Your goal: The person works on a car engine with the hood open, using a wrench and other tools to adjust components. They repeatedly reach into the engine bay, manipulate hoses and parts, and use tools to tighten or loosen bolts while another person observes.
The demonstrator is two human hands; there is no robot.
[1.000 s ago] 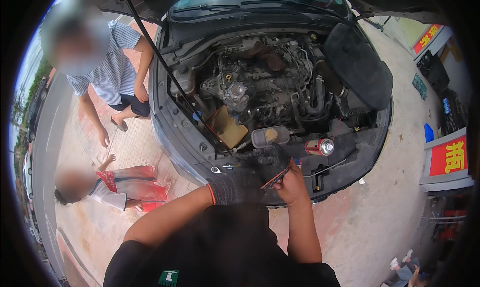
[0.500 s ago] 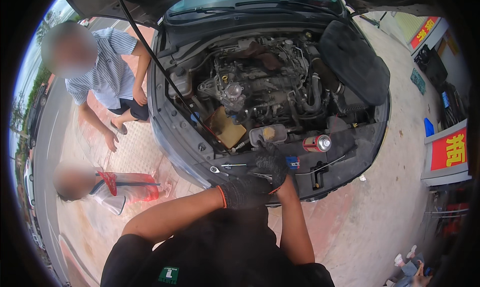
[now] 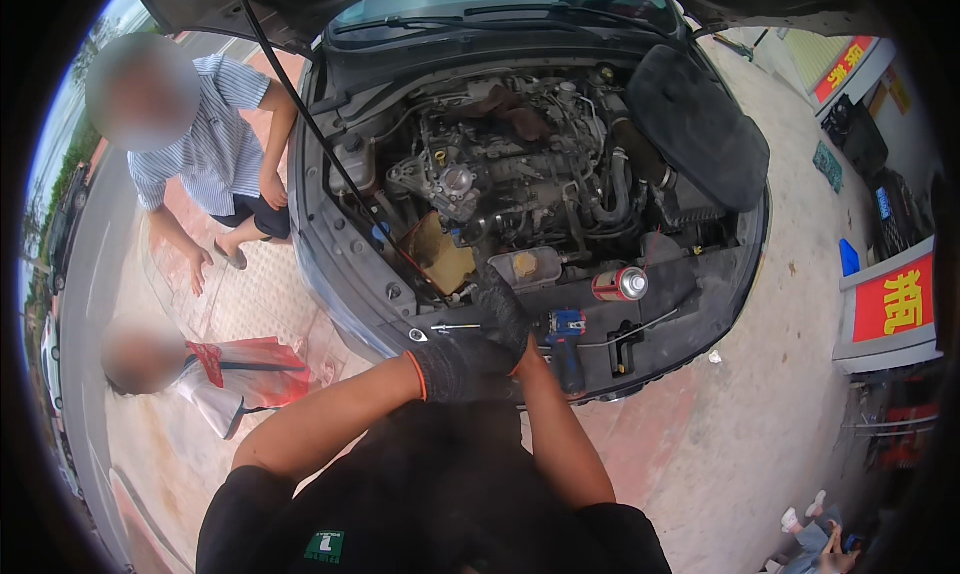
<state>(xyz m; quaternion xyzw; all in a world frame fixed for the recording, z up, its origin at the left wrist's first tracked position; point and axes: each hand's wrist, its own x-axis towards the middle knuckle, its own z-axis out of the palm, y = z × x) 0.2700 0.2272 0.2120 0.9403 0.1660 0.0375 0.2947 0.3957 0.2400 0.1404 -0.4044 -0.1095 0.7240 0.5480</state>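
Both my hands wear black gloves with orange cuffs and meet over the front edge of an open engine bay. My left hand (image 3: 457, 367) lies across to the right, against the heel of my right hand; its fingertips are hidden there. My right hand (image 3: 502, 312) points away from me with its fingers stretched out, and nothing shows in it. Just left of it lie a slim metal bar (image 3: 457, 327) and a ratchet wrench (image 3: 418, 336). Close on its right is a blue and black cordless drill (image 3: 567, 349). Beyond the fingers sits a translucent tank (image 3: 535, 265) with a yellowish cap.
A red and silver spray can (image 3: 620, 284) lies on the front panel. Behind is the engine (image 3: 520, 169) with a brown rag (image 3: 515, 112) on it. A black cover (image 3: 700, 129) leans at the right. A prop rod (image 3: 300, 104) crosses the left side. Two people are at the left.
My joined hands have shifted a little left, and more of the cordless drill now shows. The whole view has moved slightly. At the left, a person's lower hand has shifted.
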